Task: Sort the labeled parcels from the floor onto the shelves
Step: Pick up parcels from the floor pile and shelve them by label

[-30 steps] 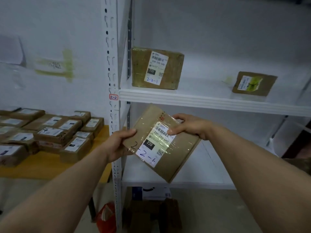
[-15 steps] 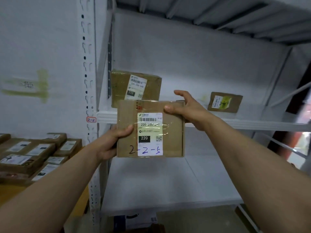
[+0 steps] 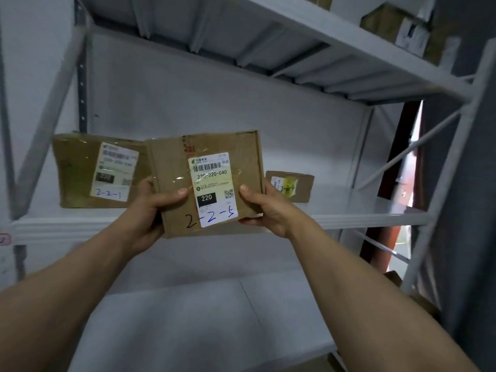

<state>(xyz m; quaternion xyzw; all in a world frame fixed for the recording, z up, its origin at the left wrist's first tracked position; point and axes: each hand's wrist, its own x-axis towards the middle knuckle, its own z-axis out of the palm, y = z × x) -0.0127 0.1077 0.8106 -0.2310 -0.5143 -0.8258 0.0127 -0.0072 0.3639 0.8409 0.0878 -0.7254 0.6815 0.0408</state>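
I hold a flat brown cardboard parcel [image 3: 171, 167] upright in front of the white middle shelf [image 3: 370, 217]. Its white label reads 220 and has 2-2-5 handwritten at the bottom. My left hand [image 3: 149, 210] grips its lower left edge, thumb on the front face. My right hand [image 3: 264, 208] grips the lower right edge the same way. The parcel's bottom edge is level with the shelf's front lip. On that shelf stands a larger box marked 2-2-1 [image 3: 77, 170] to the left, partly behind my parcel.
A small flat parcel with a yellow-marked label [image 3: 298, 185] leans at the back of the same shelf, right of my hands. More boxes [image 3: 397, 25] sit on the top shelf. A lower white shelf [image 3: 174, 318] lies below my arms. A shelf upright [image 3: 440, 189] stands at right.
My view has tilted up and shifted right. Both hands have raised the parcel to the middle shelf's edge, and my right hand has moved from its top corner to its lower right edge.
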